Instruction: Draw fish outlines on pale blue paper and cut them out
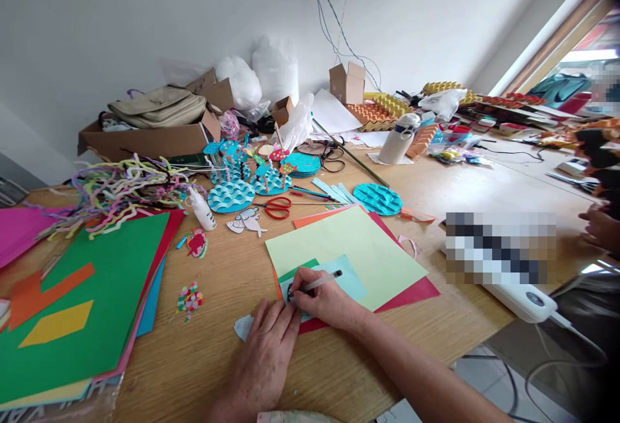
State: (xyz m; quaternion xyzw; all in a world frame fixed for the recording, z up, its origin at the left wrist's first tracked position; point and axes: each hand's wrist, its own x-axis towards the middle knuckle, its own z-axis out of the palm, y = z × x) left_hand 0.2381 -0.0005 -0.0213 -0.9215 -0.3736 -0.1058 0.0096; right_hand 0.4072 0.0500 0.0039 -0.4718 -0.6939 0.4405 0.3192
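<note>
My right hand [327, 299] is closed around a pen [323, 279] with a clear barrel and dark cap end. Its tip points down at paper that my fingers largely hide. My left hand [268, 355] lies flat, fingers stretched, its fingertips close to the pen tip. From under it, at the left, a small pale blue paper piece [243, 327] sticks out. Beneath my right hand are a light blue sheet [352, 276] and a green piece [309, 264], lying on a large pale green sheet [334, 236]. Red paper [411, 295] shows under that stack.
Left lie green card sheets [111, 281], paper dots [190, 300] and a glue bottle [201, 208]. Beyond are red-handled scissors [278, 208], fish cutouts [246, 221], blue wavy discs [231, 196] and pipe cleaners [116, 190]. A white power strip [526, 300] and another person's hand [603, 226] are right.
</note>
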